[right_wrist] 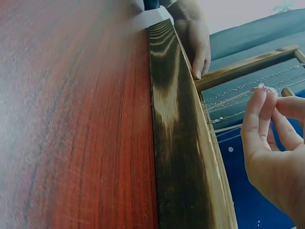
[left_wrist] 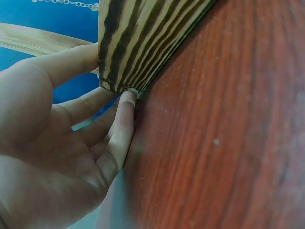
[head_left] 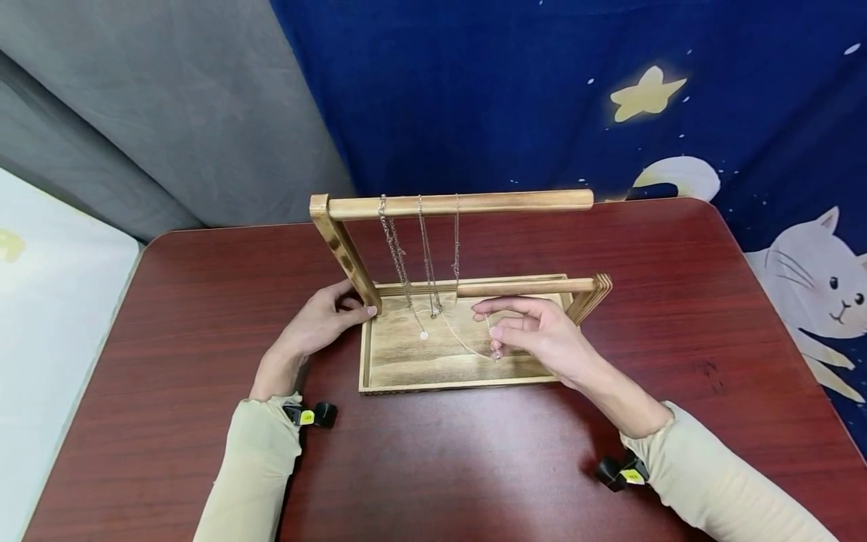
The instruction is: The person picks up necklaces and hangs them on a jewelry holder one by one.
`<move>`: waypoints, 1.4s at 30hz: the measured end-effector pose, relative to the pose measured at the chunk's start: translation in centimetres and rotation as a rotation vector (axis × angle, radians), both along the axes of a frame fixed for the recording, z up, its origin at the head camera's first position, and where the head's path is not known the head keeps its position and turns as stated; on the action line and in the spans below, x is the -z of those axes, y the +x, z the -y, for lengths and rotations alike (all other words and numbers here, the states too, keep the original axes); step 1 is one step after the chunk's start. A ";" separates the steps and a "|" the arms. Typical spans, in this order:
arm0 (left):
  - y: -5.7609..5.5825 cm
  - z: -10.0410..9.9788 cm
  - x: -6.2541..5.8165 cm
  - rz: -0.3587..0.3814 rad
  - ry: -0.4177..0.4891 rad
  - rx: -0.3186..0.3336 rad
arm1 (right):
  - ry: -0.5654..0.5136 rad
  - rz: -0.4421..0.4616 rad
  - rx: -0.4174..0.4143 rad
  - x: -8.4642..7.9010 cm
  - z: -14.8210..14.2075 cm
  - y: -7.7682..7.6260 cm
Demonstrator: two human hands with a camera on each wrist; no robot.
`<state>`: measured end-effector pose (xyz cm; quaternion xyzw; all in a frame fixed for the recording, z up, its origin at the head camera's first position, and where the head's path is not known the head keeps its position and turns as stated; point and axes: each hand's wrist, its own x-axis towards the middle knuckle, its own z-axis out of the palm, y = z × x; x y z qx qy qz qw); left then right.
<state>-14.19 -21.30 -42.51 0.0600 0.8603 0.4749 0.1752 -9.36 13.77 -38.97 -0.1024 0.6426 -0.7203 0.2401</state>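
Observation:
A wooden jewelry stand has a high bar [head_left: 488, 204], a lower bar [head_left: 528, 287] and a shallow tray base [head_left: 460, 387]. My left hand [head_left: 318, 320] grips its left side at the foot of the slanted post [head_left: 348, 260], thumb on the near side. In the left wrist view the fingertips lie against the striped wood [left_wrist: 138, 43]. Over the tray's right part, my right hand [head_left: 549, 335] pinches a thin necklace [head_left: 497, 348] with pinkish beads or charms. Its chain trails left across the tray. Several chains [head_left: 395, 252] hang from the high bar.
The stand sits on a dark red wooden table [head_left: 440, 459]. A small round pendant [head_left: 424, 335] dangles over the tray. Behind the table hang a grey curtain [head_left: 183, 113] and a blue one [head_left: 474, 90] with stars. The lower bar's post [head_left: 588, 301] rises beside my right hand.

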 end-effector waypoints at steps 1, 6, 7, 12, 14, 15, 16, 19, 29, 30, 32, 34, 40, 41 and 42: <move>0.0 0.0 0.0 -0.001 0.001 0.000 | -0.012 0.001 -0.004 0.0 0.0 0.1; 0.0 0.0 0.1 0.002 0.009 0.001 | -0.153 0.011 -0.045 0.1 -0.2 0.4; 0.1 0.0 0.1 0.005 0.012 0.000 | -0.188 0.019 -0.056 0.1 -0.2 0.5; 0.2 -0.1 0.0 0.007 0.024 0.003 | -0.290 0.034 -0.097 0.0 -0.2 0.7; 0.3 -0.1 0.0 0.004 0.025 0.005 | -0.298 0.024 -0.107 -0.1 -0.2 0.8; 0.3 -0.1 0.0 0.002 0.023 0.008 | -0.297 0.022 -0.109 -0.2 -0.2 0.9; 0.3 0.0 0.0 -0.001 0.018 0.011 | -0.295 0.016 -0.113 -0.3 -0.2 0.9; 0.3 0.1 0.1 -0.005 0.007 0.016 | -0.297 -0.009 -0.131 -0.6 -0.2 1.0; 0.2 0.1 0.2 -0.010 0.004 0.012 | -0.470 0.012 -0.188 -1.4 0.0 1.4; 0.2 0.1 0.2 -0.011 0.000 0.012 | -0.476 0.008 -0.188 -1.5 0.0 1.4; 0.1 0.2 0.3 -0.015 -0.007 0.012 | -0.481 -0.002 -0.185 -1.9 -0.1 1.4; 0.1 0.1 0.3 -0.015 -0.007 0.012 | -0.479 -0.010 -0.181 -2.3 -0.2 1.4; -0.1 0.1 0.3 -0.028 0.000 0.012 | -0.483 -0.067 -0.211 -3.2 -0.7 1.4; -0.1 0.1 0.3 -0.027 -0.001 0.011 | -0.482 -0.081 -0.213 -3.4 -0.8 1.4; -0.2 0.0 0.2 -0.025 -0.001 0.008 | -0.481 -0.098 -0.214 -3.6 -0.9 1.4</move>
